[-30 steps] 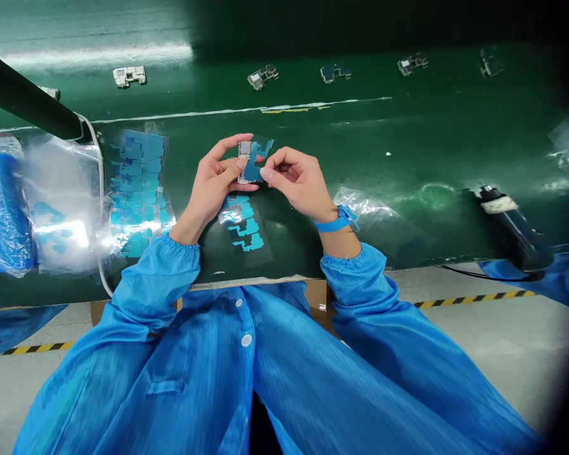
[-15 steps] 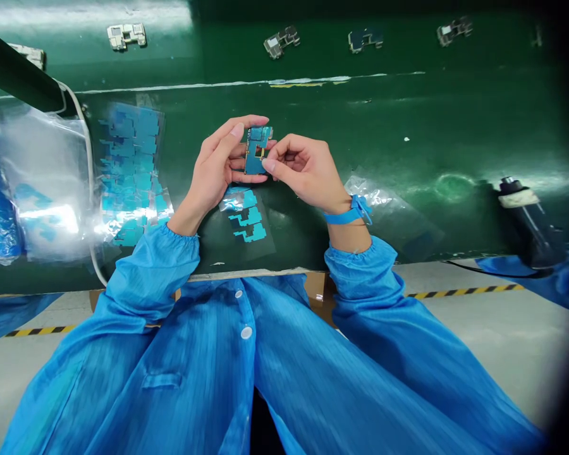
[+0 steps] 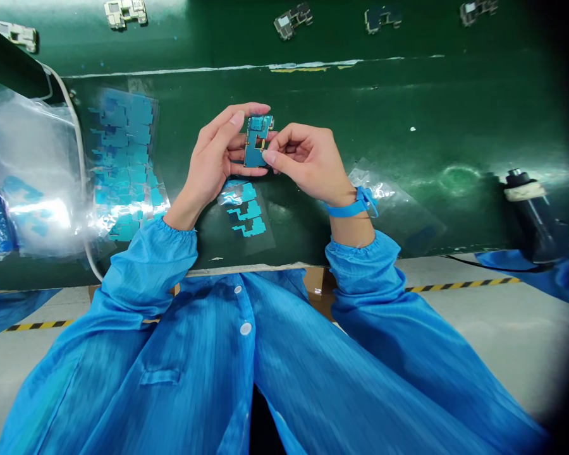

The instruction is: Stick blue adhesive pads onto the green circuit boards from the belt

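Observation:
Above the green bench, my left hand (image 3: 215, 161) and my right hand (image 3: 306, 161) both grip a small circuit board (image 3: 256, 140) covered by a blue film sticker. The left fingers curl round its left edge and top. The right thumb and forefinger pinch its right edge. Just below the hands lies a clear backing sheet (image 3: 246, 215) with a few teal stickers on it. A blue wrist strap (image 3: 348, 207) circles my right wrist. Both sleeves are blue.
A stack of blue sticker sheets (image 3: 123, 164) and crumpled clear bags (image 3: 28, 170) lie at the left. Several small boards (image 3: 291, 20) sit on the green conveyor (image 3: 408, 95) behind a white line. An empty clear bag (image 3: 398, 208) and a black tool (image 3: 533, 212) lie at the right.
The blue sticker, held partly off the board a second ago, now lies flat over the board. Both hands have shifted slightly up in view, as has the whole scene.

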The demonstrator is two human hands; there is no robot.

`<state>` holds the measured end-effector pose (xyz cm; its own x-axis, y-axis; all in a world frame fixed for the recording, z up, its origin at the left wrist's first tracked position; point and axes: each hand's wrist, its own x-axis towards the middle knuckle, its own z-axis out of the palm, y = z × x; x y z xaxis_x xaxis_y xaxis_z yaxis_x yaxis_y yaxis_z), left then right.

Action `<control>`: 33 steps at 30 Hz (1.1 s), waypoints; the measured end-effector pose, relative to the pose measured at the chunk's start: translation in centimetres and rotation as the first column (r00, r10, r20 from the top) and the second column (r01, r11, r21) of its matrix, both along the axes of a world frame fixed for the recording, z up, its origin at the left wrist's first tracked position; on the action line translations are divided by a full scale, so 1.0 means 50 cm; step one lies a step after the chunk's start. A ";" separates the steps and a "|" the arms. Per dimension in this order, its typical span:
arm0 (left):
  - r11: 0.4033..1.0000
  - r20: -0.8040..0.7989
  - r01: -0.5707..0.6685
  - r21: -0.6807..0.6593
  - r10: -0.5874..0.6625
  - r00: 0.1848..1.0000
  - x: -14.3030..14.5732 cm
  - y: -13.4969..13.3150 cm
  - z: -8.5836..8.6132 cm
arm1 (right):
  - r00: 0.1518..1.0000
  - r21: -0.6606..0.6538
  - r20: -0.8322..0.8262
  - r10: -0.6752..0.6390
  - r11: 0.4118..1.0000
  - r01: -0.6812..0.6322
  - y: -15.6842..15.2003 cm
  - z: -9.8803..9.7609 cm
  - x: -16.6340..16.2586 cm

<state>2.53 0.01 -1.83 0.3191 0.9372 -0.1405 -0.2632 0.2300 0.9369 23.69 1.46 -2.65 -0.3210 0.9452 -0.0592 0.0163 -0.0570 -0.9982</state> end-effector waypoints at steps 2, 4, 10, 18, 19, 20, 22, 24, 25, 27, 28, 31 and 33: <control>1.000 0.002 -0.002 0.000 0.002 1.000 0.001 0.000 0.000 | 1.000 0.003 -0.009 0.006 1.000 -0.006 0.000 0.000 0.000; 1.000 -0.025 -0.002 -0.007 0.002 1.000 0.001 0.000 0.002 | 1.000 0.010 -0.010 0.002 1.000 -0.002 -0.001 -0.002 0.000; 1.000 -0.030 -0.005 -0.008 0.004 1.000 0.001 -0.002 0.005 | 1.000 0.011 -0.012 0.009 1.000 -0.009 0.000 -0.006 0.001; 1.000 -0.050 -0.001 0.007 0.002 0.999 0.000 -0.002 0.001 | 0.997 -0.039 -0.061 -0.045 0.998 0.043 0.002 -0.019 0.004; 1.000 -0.052 -0.003 0.008 0.003 0.999 0.000 -0.002 0.001 | 0.998 -0.035 -0.055 -0.039 0.999 0.037 0.003 -0.021 0.004; 1.000 -0.051 -0.001 0.007 0.002 0.999 0.000 -0.002 0.002 | 0.999 -0.025 -0.042 -0.025 0.999 0.024 0.003 -0.021 0.005; 1.000 -0.053 0.006 0.003 -0.006 0.999 0.000 -0.003 0.004 | 1.000 0.005 -0.016 0.002 1.000 -0.002 0.002 -0.021 0.004; 1.000 -0.067 0.006 -0.002 -0.006 0.998 0.001 -0.003 0.006 | 1.000 0.024 -0.006 0.005 1.000 -0.005 0.002 -0.020 0.004; 1.000 -0.074 0.001 -0.003 -0.002 0.997 0.002 -0.003 0.006 | 1.000 0.027 -0.007 -0.001 1.000 0.001 0.002 -0.019 0.003; 1.000 -0.084 -0.011 -0.008 0.010 0.996 0.003 -0.003 0.008 | 1.000 0.033 -0.006 -0.010 0.999 0.011 0.002 -0.018 0.003; 1.000 -0.084 -0.013 -0.012 0.012 0.996 0.003 -0.003 0.008 | 1.000 0.044 -0.001 -0.003 0.999 0.003 0.002 -0.018 0.004; 1.000 -0.052 -0.002 -0.018 0.001 0.999 0.003 -0.004 0.007 | 0.999 0.078 0.023 0.031 0.996 -0.033 0.003 -0.019 0.005; 1.000 0.006 0.004 -0.003 -0.004 1.000 0.002 -0.003 0.005 | 0.999 0.068 0.024 0.020 0.997 -0.022 0.003 -0.019 0.006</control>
<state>2.64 -0.16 -1.58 0.3238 0.9356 -0.1408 -0.2681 0.2335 0.9347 23.99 1.61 -3.60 -0.3403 0.9403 -0.0024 0.0405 0.0121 -0.9991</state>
